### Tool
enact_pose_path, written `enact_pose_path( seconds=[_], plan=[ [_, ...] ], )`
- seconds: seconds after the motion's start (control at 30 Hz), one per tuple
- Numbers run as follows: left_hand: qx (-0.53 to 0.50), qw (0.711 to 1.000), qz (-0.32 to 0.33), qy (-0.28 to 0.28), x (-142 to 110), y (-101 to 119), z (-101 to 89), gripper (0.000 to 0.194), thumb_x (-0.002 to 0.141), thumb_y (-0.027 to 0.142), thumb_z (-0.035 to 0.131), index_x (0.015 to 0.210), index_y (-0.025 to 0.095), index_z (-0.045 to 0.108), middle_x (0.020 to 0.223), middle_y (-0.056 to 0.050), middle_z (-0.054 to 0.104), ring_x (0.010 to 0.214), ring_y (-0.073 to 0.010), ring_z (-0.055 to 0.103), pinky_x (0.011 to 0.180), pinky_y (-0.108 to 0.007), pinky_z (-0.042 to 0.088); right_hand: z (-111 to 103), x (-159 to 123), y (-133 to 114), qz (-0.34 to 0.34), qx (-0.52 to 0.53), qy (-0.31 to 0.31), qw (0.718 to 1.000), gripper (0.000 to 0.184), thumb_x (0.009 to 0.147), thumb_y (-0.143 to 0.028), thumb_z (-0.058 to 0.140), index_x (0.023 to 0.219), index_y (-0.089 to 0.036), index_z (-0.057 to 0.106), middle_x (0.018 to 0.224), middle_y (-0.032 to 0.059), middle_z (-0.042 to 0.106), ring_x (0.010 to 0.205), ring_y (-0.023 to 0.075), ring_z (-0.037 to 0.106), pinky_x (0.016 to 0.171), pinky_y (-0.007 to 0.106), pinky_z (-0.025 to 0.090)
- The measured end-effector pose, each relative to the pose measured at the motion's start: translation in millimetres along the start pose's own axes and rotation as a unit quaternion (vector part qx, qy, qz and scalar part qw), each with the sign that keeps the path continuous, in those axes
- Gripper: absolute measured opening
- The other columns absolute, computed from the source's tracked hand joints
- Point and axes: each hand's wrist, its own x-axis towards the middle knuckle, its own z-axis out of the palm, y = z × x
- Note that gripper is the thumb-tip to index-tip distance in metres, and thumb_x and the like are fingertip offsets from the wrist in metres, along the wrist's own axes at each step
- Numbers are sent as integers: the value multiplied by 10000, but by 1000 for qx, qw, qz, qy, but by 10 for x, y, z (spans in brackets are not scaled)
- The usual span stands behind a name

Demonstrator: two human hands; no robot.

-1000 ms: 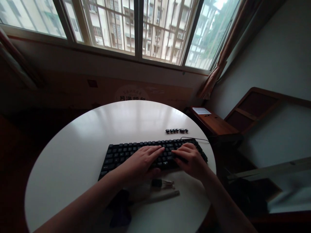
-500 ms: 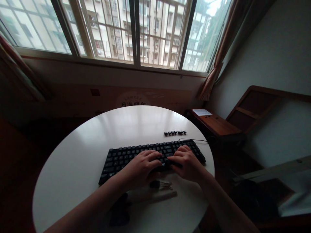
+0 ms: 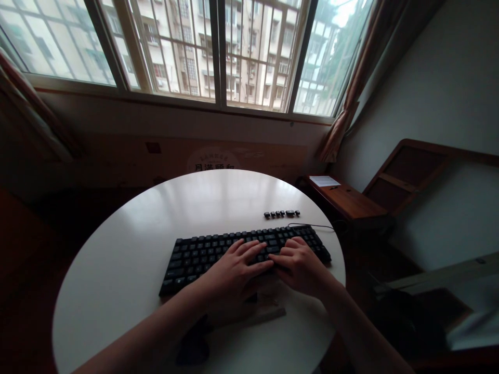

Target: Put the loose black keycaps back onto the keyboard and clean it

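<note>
A black keyboard [image 3: 191, 255] lies on the white round table [image 3: 128, 249]. My left hand [image 3: 241, 267] rests over its middle with fingers stretched out and apart, the thumb reaching toward the right hand. Over the keyboard's right part, my right hand [image 3: 300, 264] has its fingers curled and the index finger pointing in to the left thumb tip. Whatever its fingers grip, if anything, is hidden. Beyond the keyboard, several loose black keycaps [image 3: 282, 213] stand in a row. A pale, slim strip-like thing [image 3: 271, 315] lies nearer me, partly covered by the left hand and its shadow.
A dark object [image 3: 193, 349] lies by the table's near edge, too dim to name. The keyboard's cable [image 3: 317, 225] runs off the right edge. Right of the table are a wooden chair [image 3: 354, 202] with a paper sheet [image 3: 325, 181] on it and a pale wall.
My left hand has moved slightly right, its fingers stretching out and its thumb coming closer to the right hand. It now covers more of the things below the keyboard. My right hand has barely moved.
</note>
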Motion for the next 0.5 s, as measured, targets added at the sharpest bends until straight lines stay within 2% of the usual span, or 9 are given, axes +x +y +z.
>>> enact_pose_path(
  seconds=[0.2, 0.33, 0.5],
  plan=[
    [-25, 1000, 0, 15, -5, -24, 3, 439, 905, 397, 644, 1334, 320, 592, 1531, -99, 432, 1383, -353, 405, 1136, -575, 293, 39, -9, 51, 8, 33, 11, 999, 164, 890, -265, 675, 1040, -258, 741, 774, 30, 683, 807, 173, 555, 852, 358, 368],
    [-29, 1000, -8, 5, 0, -17, 11, 462, 900, 399, 659, 1349, 320, 584, 1527, -111, 433, 1382, -362, 404, 1122, -579, 316, 45, -29, 124, 16, 65, 23, 997, 197, 839, -277, 744, 1036, -261, 747, 808, 21, 686, 828, 170, 574, 871, 353, 386],
    [-34, 999, -7, 8, 46, -10, -73, 402, 911, 384, 650, 1308, 322, 620, 1497, -112, 466, 1345, -366, 448, 1095, -566, 352, 56, -44, 176, 26, 107, 35, 993, 100, 848, -302, 740, 930, -248, 763, 824, 33, 688, 833, 175, 587, 860, 351, 423]
  ],
)
